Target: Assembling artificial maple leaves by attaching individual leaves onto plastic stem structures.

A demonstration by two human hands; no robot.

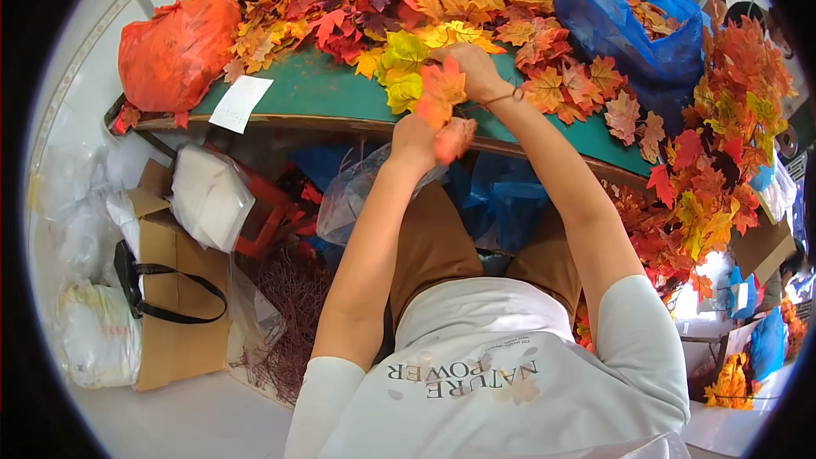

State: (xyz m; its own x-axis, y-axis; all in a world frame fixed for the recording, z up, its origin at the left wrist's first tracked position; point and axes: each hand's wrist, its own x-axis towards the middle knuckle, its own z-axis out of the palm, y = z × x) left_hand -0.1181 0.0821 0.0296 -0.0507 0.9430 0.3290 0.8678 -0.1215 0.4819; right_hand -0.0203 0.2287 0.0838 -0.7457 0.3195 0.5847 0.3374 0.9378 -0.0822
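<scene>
the orange leaves (441, 95) sit at the upper centre of the frame, long axis near vertical, between your left hand (413, 141), lower left, and right hand (471, 70), upper right. both hands curl in close; fingertips are hidden, so what they pinch cannot be told.

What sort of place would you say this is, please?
Probably a workshop for artificial foliage: coloured leaves are heaped on the green table, a blue bag holds more, and thin stem-like strands lie below.

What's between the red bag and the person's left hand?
The head view shows a white paper slip, then green tabletop, between the red bag and left hand.
</scene>
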